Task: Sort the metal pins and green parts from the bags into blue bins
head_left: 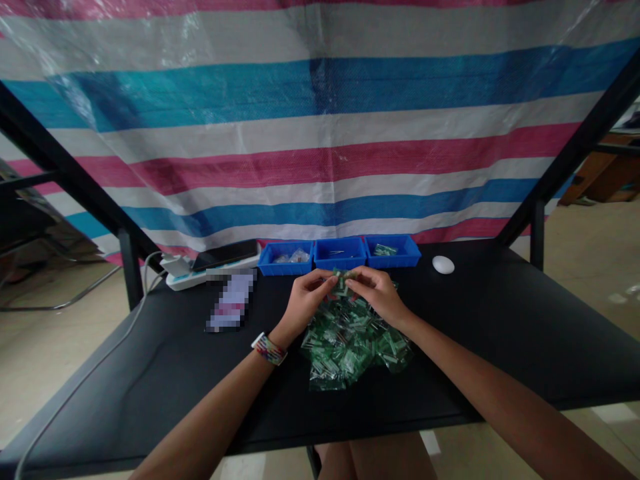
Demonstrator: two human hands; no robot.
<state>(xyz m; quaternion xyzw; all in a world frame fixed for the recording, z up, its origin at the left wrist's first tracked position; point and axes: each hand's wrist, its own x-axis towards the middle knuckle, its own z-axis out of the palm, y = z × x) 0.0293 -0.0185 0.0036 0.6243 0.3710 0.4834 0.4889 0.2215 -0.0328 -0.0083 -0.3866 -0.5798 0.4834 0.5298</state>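
Note:
Between my two hands is a small clear plastic bag with green pieces (343,285), pinched at its upper edge. My left hand (311,293) closes thumb and fingers on the bag's left side. On the other side, my right hand (379,291) grips it the same way. Just below lies a heap of similar clear bags (353,343) with green pieces and thin metal-looking parts inside. Behind my hands stand three blue bins: the left bin (286,270) holds small clear bags, the middle bin (340,262) a few thin pieces, the right bin (407,257) green pieces.
A white power strip (183,283) with a dark phone (227,254) on it sits at the back left, its cable (125,333) running along the table's left side. A blurred-out phone-like item (233,301) lies nearer. A white oval object (443,265) rests right of the bins. Striped sheeting (320,160) hangs behind.

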